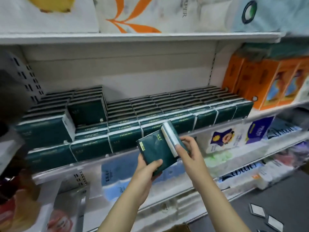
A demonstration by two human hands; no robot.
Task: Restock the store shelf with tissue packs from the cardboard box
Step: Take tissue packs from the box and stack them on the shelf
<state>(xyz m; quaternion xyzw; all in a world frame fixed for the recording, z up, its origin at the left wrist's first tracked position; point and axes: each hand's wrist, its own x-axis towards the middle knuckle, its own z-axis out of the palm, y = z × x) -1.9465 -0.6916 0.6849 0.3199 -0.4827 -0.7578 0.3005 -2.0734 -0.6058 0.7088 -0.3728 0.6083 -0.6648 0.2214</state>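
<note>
I hold the pack (157,148) just in front of the shelf (225,126) rim, left hand (147,169) curled round its near corner, right hand (190,149) pinching its white end. It looks light, soft and slick-wrapped, so I'd grip the broad faces.

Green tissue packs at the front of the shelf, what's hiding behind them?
More green tissue packs, row after row, reaching toward the white back panel. On the left, extra packs are stacked on top. The held pack covers part of the front row.
</note>
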